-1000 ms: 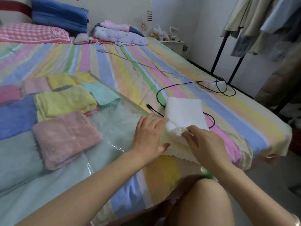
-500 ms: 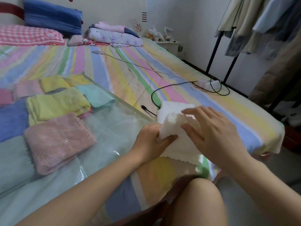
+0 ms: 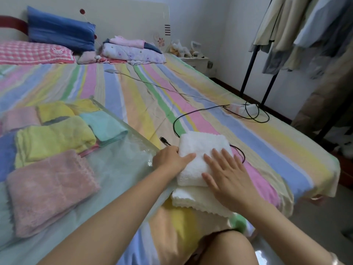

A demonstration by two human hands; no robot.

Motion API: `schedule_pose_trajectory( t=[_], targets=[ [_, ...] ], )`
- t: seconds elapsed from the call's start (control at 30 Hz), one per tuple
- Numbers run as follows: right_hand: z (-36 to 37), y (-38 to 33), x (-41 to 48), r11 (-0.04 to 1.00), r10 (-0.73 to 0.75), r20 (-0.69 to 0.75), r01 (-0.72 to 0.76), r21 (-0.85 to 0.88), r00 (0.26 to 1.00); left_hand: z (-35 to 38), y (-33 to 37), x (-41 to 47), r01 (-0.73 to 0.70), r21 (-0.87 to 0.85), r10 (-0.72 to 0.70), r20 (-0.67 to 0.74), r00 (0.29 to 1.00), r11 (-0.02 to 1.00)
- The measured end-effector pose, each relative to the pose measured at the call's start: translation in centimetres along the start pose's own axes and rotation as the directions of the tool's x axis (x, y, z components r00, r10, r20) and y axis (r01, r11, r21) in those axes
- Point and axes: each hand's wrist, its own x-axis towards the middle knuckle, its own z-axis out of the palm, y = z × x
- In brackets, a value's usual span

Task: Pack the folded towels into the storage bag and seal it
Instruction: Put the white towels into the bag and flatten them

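Your left hand [image 3: 170,159] grips the left edge of the folded white towel [image 3: 202,148], thumb across its top; your right hand [image 3: 229,176] lies flat on it, fingers straight and spread. The white towel sits on a cream towel [image 3: 193,199] under both hands, outside the clear storage bag [image 3: 122,165]. That bag lies just left of your left hand and holds a pink towel [image 3: 49,188], a yellow towel [image 3: 53,138] and a teal towel [image 3: 103,125].

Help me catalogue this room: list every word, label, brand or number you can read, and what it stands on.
No text can be read in this view.
On the pink checked fabric pillow: a white stitched emblem, too blurred to read.
On the cream wooden headboard: dark bars and a flower motif, no letters.
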Motion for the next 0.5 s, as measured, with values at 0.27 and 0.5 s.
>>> schedule_pose_trajectory(
  t=[0.27,0.5],
  targets=[
    [1.7,-0.4,-1.0,0.994,0.108,-0.099,-0.109,-0.010,0.989,-0.3,1.0,2.0,0.005,-0.021,-0.001,0.188,0.982,1.000],
    [1.9,0.2,-0.5,0.992,0.088,-0.089,-0.079,0.099,0.992,0.4,2.3,0.6,-0.141,0.241,0.158,-0.052,0.986,0.960]
  ],
)
